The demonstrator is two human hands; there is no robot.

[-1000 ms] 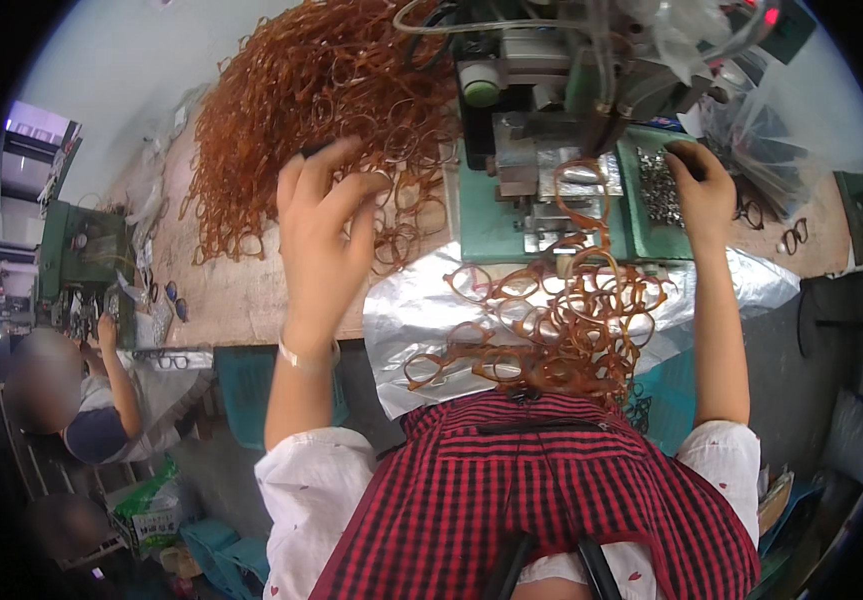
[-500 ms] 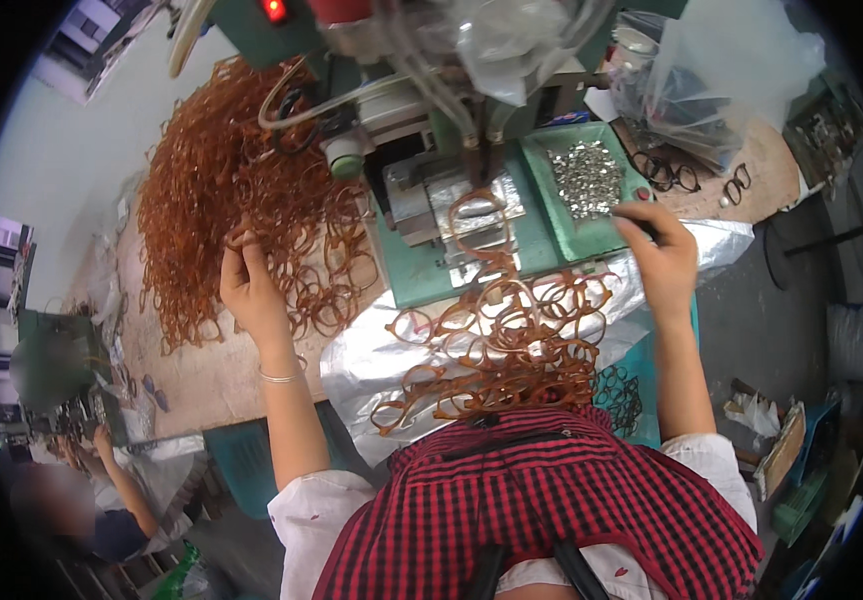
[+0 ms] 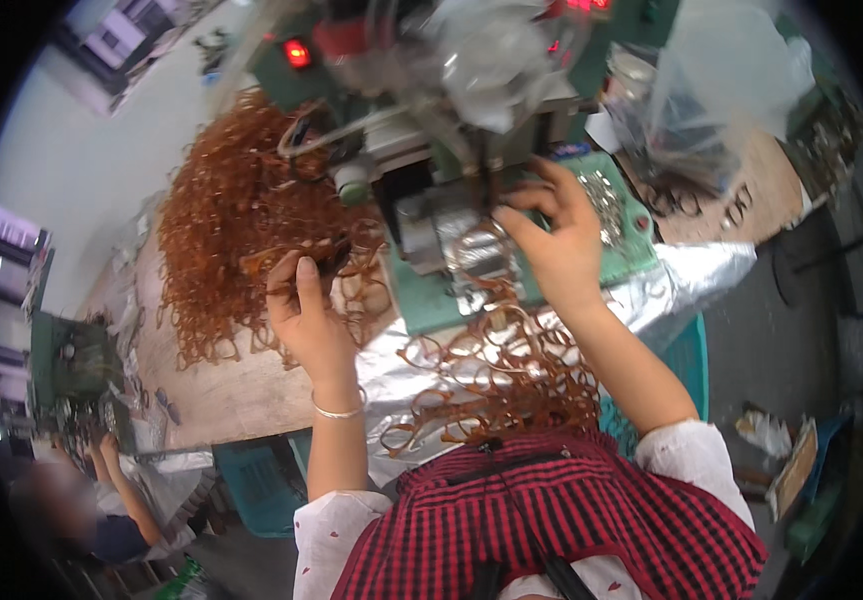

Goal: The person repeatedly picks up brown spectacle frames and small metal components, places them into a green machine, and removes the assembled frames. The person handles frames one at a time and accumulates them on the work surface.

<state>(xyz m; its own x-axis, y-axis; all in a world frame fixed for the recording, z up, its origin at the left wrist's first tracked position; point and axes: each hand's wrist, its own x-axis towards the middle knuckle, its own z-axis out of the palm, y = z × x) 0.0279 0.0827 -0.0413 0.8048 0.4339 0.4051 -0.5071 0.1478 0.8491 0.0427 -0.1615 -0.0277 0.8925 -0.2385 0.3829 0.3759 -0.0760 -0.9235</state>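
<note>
My left hand (image 3: 311, 310) is closed in a pinch at the right side of a big heap of amber eyeglass frames (image 3: 226, 220). An amber eyeglass frame (image 3: 263, 262), blurred, is between its fingers. My right hand (image 3: 559, 240) reaches in under the head of a green bench machine (image 3: 421, 255). Its thumb and fingers are bent together beside the metal fixture (image 3: 451, 230); whatever they hold is too small to make out. Another amber frame (image 3: 481, 245) lies on the fixture, just below those fingertips. Behind that hand, a green tray (image 3: 631, 255) holds small silvery metal parts (image 3: 603, 205).
More amber frames (image 3: 496, 390) lie on silver foil (image 3: 706, 270) between the machine and my checked apron. Dark frames (image 3: 676, 203) and plastic bags (image 3: 721, 80) are at the right. Teal crates (image 3: 256, 490) stand below the table. A co-worker (image 3: 116, 510) sits far left.
My right hand has moved left from the tray of metal parts to the machine's fixture. My left hand has come right and nearer, beside the heap. The whole view has shifted slightly.
</note>
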